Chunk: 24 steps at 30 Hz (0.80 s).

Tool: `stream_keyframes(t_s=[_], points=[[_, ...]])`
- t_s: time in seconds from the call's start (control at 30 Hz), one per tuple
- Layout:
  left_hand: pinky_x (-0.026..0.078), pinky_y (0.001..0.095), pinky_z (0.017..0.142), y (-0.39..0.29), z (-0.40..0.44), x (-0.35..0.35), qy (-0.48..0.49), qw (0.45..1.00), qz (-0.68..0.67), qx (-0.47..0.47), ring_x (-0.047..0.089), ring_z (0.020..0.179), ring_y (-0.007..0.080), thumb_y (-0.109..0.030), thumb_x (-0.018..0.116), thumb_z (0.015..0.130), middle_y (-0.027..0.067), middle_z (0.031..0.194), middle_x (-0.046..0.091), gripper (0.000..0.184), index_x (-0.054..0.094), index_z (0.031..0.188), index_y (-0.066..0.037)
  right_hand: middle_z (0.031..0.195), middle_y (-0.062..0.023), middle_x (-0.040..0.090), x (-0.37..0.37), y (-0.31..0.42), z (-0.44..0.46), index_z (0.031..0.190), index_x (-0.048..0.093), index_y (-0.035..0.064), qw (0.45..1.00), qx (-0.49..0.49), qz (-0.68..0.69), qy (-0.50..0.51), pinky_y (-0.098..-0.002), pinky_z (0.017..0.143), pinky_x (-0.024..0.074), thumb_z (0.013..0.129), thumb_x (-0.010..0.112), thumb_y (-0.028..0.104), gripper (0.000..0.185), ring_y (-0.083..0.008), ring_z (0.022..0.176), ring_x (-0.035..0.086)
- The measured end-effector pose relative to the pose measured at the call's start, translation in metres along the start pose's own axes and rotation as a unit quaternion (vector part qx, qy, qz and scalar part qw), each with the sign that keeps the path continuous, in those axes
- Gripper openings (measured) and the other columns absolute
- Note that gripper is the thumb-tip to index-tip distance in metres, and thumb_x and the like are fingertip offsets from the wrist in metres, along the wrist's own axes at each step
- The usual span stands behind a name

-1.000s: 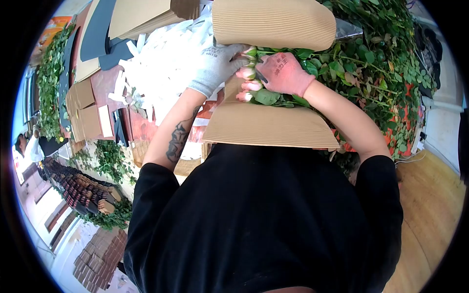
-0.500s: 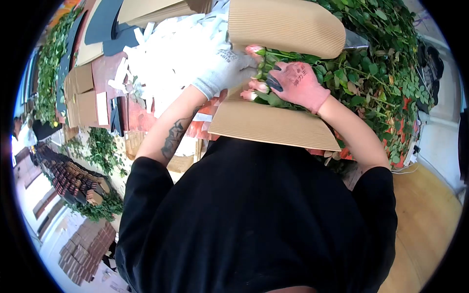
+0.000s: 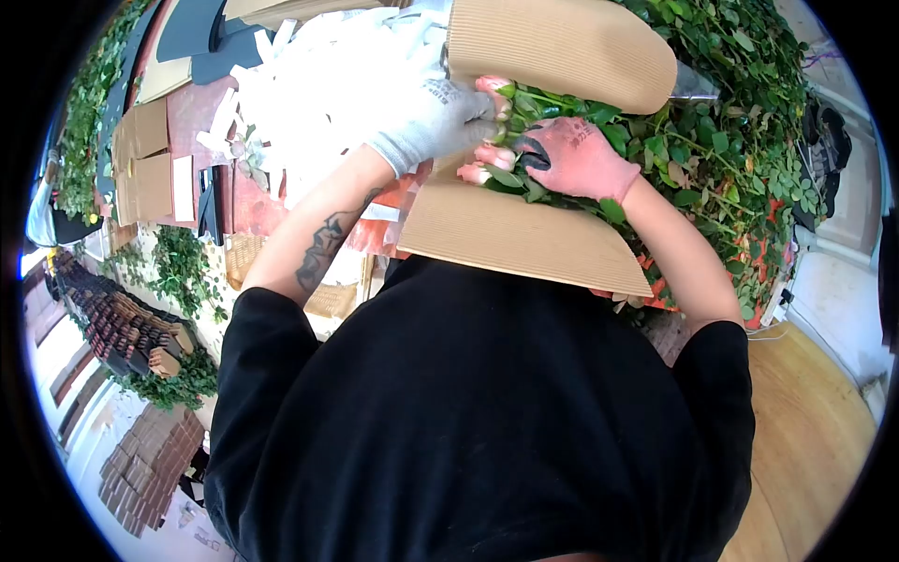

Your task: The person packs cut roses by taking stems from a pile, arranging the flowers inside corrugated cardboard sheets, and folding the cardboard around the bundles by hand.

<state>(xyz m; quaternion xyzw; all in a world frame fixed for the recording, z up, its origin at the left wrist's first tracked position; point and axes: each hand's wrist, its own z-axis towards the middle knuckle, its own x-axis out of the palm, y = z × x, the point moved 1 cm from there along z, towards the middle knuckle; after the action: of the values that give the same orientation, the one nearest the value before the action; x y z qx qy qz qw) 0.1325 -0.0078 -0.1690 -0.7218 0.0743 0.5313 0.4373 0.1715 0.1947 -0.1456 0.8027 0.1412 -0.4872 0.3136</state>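
Note:
Several pink roses (image 3: 494, 155) lie with their green stems across a sheet of corrugated cardboard (image 3: 524, 234), heads to the left. My left hand (image 3: 440, 122), in a white-grey glove, is at the upper rose heads, its fingers closed against a pink rose (image 3: 496, 89). My right hand (image 3: 573, 157) wears a pink glove with dark fingertips. It rests over the stems and leaves just behind the heads, fingers curled round them. Its palm side is hidden.
A pile of white paper strips (image 3: 337, 103) lies to the left. Leafy stems (image 3: 721, 150) heap up at the right. Cardboard pieces (image 3: 150, 178) and dark sheets (image 3: 192, 33) are at the far left. The cardboard's upper flap (image 3: 562, 51) stands beyond the roses.
The view has shifted slightly. My right hand's fingers have curled a little more over the stems, and my left hand stays at the upper rose heads.

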Motion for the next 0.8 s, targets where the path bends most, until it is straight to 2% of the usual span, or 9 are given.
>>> stream_keyframes(t_s=[0.03,0.1,0.13,0.23,0.37,0.43,0.57,0.67,0.8], points=[[0.047,0.0398,0.070,-0.001,-0.001,0.001,0.017,1.000,0.006,-0.019,0.062,0.076,0.0285,-0.029,0.057,0.082,0.0127,0.079,0.063,0.023,0.065,0.093,-0.010,0.085,-0.0111,0.061,0.006,-0.001,0.000,0.088,0.061,0.0076,1.000,0.001,0.002,0.004,-0.0409,0.072,0.0479,0.078,0.057,0.025,0.020,-0.0299,0.082,0.059],[0.047,0.0390,0.069,-0.001,-0.001,0.004,0.006,1.000,-0.005,-0.014,0.061,0.076,0.0282,-0.028,0.057,0.082,0.0122,0.079,0.063,0.022,0.065,0.089,-0.009,0.084,-0.0103,0.062,0.017,-0.008,0.003,0.085,0.058,0.0077,0.998,-0.015,-0.031,-0.050,-0.0404,0.069,0.0494,0.079,0.055,0.025,0.019,-0.0295,0.081,0.061],[0.046,0.0383,0.068,-0.001,-0.001,0.004,-0.005,1.000,-0.013,-0.010,0.061,0.075,0.0278,-0.027,0.058,0.082,0.0116,0.079,0.062,0.020,0.066,0.086,-0.008,0.084,-0.0107,0.062,0.016,-0.007,0.002,0.088,0.059,0.0078,0.997,-0.021,-0.025,-0.071,-0.0393,0.071,0.0495,0.078,0.057,0.025,0.020,-0.0289,0.083,0.061],[0.046,0.0384,0.069,0.000,-0.002,0.003,-0.004,1.000,0.005,-0.015,0.061,0.076,0.0277,-0.027,0.059,0.082,0.0116,0.079,0.062,0.020,0.065,0.087,-0.008,0.088,-0.0110,0.061,0.015,-0.002,-0.005,0.092,0.058,0.0082,0.995,-0.012,-0.049,-0.081,-0.0396,0.075,0.0477,0.078,0.057,0.026,0.022,-0.0298,0.086,0.059],[0.047,0.0383,0.069,-0.001,-0.002,0.003,-0.008,1.000,0.021,-0.004,0.061,0.076,0.0274,-0.027,0.059,0.082,0.0115,0.079,0.062,0.020,0.065,0.088,-0.009,0.090,-0.0108,0.061,0.009,0.001,-0.006,0.095,0.057,0.0079,0.999,-0.030,-0.037,-0.016,-0.0401,0.075,0.0478,0.078,0.058,0.027,0.025,-0.0289,0.086,0.060],[0.047,0.0383,0.069,-0.005,-0.001,0.000,0.006,1.000,-0.005,-0.020,0.061,0.076,0.0273,-0.027,0.058,0.083,0.0113,0.079,0.062,0.020,0.065,0.088,-0.009,0.089,-0.0108,0.060,0.004,0.010,-0.001,0.093,0.057,0.0072,0.996,0.021,-0.081,0.006,-0.0402,0.075,0.0481,0.077,0.059,0.027,0.025,-0.0275,0.086,0.060],[0.047,0.0380,0.069,0.002,-0.004,0.005,-0.020,1.000,0.001,0.002,0.061,0.077,0.0271,-0.027,0.057,0.083,0.0107,0.080,0.062,0.020,0.065,0.087,-0.009,0.088,-0.0109,0.060,0.011,0.007,0.003,0.089,0.056,0.0060,0.993,-0.001,-0.105,-0.054,-0.0393,0.070,0.0490,0.077,0.060,0.027,0.025,-0.0279,0.081,0.061],[0.047,0.0376,0.069,0.003,-0.002,0.008,-0.017,1.000,0.000,-0.008,0.061,0.076,0.0265,-0.027,0.057,0.083,0.0102,0.081,0.063,0.020,0.065,0.086,-0.009,0.088,-0.0107,0.059,0.012,0.012,0.007,0.089,0.056,0.0061,0.995,0.004,-0.098,-0.003,-0.0385,0.069,0.0491,0.076,0.061,0.029,0.027,-0.0281,0.080,0.061],[0.047,0.0370,0.068,0.001,-0.002,0.006,-0.018,1.000,0.009,-0.002,0.061,0.075,0.0258,-0.027,0.057,0.082,0.0095,0.080,0.063,0.020,0.065,0.085,-0.009,0.088,-0.0104,0.059,0.012,0.013,0.006,0.090,0.056,0.0064,0.994,-0.018,-0.104,-0.011,-0.0382,0.069,0.0490,0.075,0.063,0.031,0.029,-0.0277,0.081,0.061]])
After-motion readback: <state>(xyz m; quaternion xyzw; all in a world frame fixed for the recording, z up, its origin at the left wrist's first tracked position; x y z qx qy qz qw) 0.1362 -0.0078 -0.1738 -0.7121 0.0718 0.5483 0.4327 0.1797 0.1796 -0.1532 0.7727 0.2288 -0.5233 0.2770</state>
